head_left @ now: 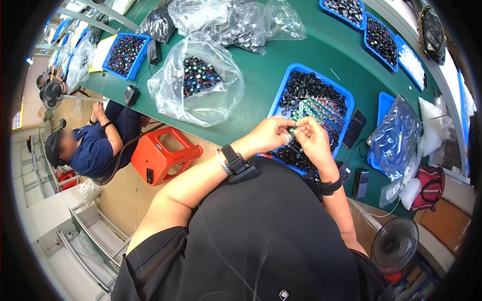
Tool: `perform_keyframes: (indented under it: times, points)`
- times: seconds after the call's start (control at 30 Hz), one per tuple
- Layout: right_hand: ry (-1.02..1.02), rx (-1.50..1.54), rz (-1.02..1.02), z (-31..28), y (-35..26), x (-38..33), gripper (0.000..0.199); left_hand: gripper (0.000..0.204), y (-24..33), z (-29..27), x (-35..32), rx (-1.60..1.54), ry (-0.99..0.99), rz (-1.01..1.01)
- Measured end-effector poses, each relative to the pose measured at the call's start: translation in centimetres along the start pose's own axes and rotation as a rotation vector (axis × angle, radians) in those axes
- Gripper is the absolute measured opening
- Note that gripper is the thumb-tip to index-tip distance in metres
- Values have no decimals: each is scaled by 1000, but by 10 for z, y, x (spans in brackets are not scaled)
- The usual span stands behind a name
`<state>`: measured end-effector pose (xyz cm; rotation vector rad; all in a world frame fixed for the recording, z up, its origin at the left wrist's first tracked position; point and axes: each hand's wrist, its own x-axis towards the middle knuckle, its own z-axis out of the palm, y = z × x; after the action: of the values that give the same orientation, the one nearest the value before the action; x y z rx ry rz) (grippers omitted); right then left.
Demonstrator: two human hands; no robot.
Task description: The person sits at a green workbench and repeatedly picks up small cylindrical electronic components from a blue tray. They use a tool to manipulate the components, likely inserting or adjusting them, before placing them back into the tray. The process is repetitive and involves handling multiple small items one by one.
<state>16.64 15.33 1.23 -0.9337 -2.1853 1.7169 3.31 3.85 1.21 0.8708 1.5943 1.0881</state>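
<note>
Two bare hands met over the near half of a blue tray (279, 94) on the green counter (261, 60), close in front of the wearer's body, a spot that likely kept the reach short. The left hand (277, 133) had its grip drawn to a narrow pinch of thumb and forefinger, and the right hand (313, 140) matched it from the other side, fingers bent, tips nearly touching. Between them sat a small dark part, mostly covered by the fingertips; its kind could not be told. Such a pinch probably suited so slight a thing, one side steadying it while the other worked at it. Holding it above the tray presumably meant that anything dropped would land among its fellows.

Inside the tray, black round pieces (307, 84) lay heaped around a bundle of wired pieces (329, 114), whose red and dark wires fanned toward the right wall, perhaps arranged so the pale green ends faced the fingers. A dark phone (355, 129) lay just beside the tray's right edge. Farther left, an open clear bag (226, 93) held more wired parts (197, 75), its spread mouth seemingly leaving them easy to reach.
</note>
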Motion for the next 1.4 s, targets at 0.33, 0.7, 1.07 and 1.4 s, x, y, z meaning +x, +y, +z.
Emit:
perform_keyframes:
  times: [0.33, 0.7, 1.07, 1.4]
  points:
    - [84, 139, 10, 6, 14, 3, 18, 22, -14, -6, 5, -380, 142, -164]
    - [-17, -193, 75, 22, 62, -5, 13, 22, -53, -65, -1, -568, 577, -113]
    - [195, -774, -134, 18, 81, 6, 23, 19, -74, -162, -21, -70, 1012, 111]
    - [255, -804, 114, -6, 72, 27, 20, 34, -58, -161, 21, 757, 939, 356]
